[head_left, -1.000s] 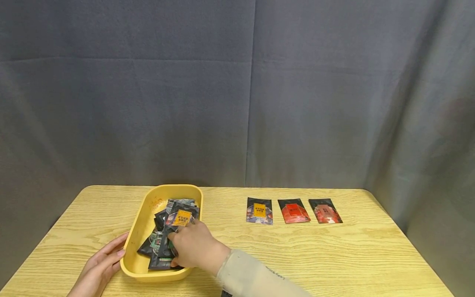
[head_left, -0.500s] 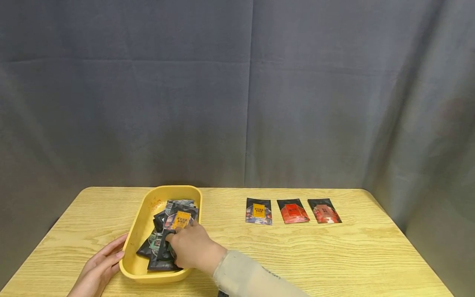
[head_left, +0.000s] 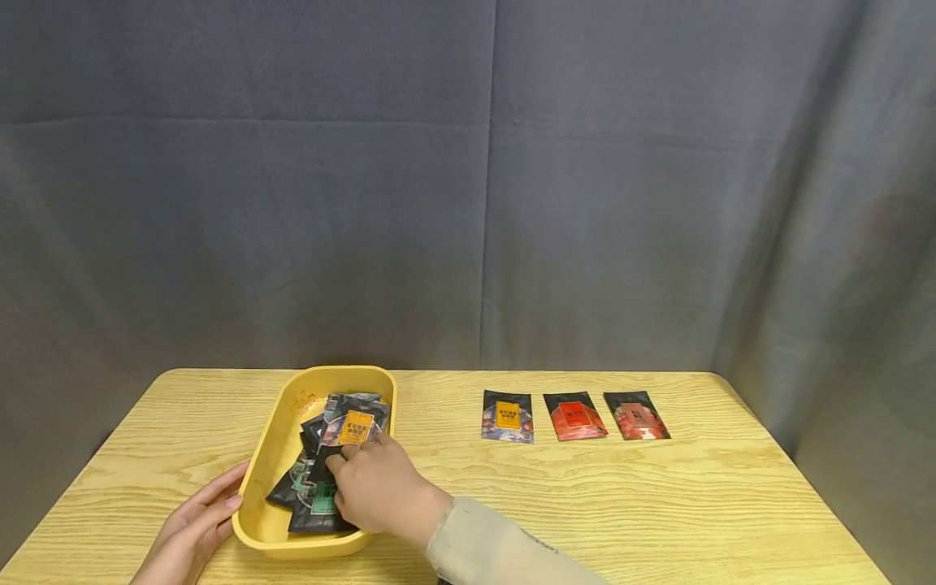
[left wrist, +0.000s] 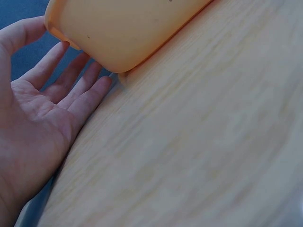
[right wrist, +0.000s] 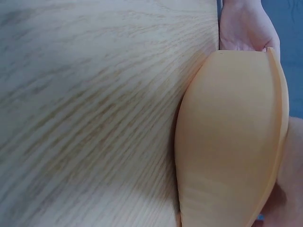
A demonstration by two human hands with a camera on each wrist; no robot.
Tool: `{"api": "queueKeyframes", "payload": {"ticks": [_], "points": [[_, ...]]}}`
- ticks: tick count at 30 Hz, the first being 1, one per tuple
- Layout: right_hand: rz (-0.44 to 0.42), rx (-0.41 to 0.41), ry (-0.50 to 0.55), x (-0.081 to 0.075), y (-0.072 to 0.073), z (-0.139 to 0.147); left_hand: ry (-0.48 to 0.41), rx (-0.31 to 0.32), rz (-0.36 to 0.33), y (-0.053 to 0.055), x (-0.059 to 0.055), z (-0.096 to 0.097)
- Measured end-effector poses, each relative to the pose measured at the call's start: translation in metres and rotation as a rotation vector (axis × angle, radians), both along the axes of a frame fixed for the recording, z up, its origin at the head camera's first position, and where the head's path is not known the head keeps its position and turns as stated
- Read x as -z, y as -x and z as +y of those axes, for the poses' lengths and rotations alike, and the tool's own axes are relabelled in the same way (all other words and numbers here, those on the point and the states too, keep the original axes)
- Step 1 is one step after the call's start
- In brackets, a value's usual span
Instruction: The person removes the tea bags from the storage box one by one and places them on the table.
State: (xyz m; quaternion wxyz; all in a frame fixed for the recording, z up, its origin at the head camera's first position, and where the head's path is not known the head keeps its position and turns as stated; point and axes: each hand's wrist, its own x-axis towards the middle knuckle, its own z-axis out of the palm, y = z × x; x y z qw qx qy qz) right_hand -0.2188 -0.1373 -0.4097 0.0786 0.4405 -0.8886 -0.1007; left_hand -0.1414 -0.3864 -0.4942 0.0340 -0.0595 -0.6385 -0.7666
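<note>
A yellow plastic tray stands at the left of the table, with several black sachets heaped inside. My left hand touches the tray's left side with its fingers extended; the left wrist view shows these fingers against the outer wall. My right hand reaches over the right rim, its fingers bent down among the sachets. Just beyond its fingertips lies a sachet with an orange label. A green-labelled sachet shows beside its thumb. Whether the right fingers pinch a sachet is hidden.
Farther right on the wooden table lie an orange-labelled sachet, a red-labelled sachet and a pinkish-labelled sachet in a row. A grey curtain hangs behind the table.
The black sachet under my right fingers has shifted, uncovering the green label below it. My right hand stays in nearly the same spot. The left hand still touches the tray.
</note>
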Motion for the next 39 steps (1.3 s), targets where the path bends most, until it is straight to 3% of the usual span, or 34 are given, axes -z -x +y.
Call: {"api": "queueKeyframes", "payload": {"ticks": [6,15,21,30,33,39], "points": [[0.170,-0.086,0.065,-0.001,-0.004,0.003,0.001,0.005,0.009,-0.001,0.000,0.000],[0.237,-0.128,0.101,-0.005,-0.007,0.006,-0.007,0.017,0.028,-0.001,-0.001,0.001],[0.335,-0.177,0.230,-0.013,-0.005,0.009,-0.006,0.006,0.021,-0.001,-0.001,0.001],[0.372,-0.167,0.366,-0.028,0.003,0.017,0.006,-0.019,-0.023,-0.001,-0.002,0.002],[0.383,-0.143,0.391,-0.033,0.007,0.021,0.003,-0.015,-0.003,-0.001,-0.003,0.002],[0.312,-0.077,0.411,-0.040,0.016,0.032,-0.008,-0.026,0.001,-0.001,-0.005,0.004]]}}
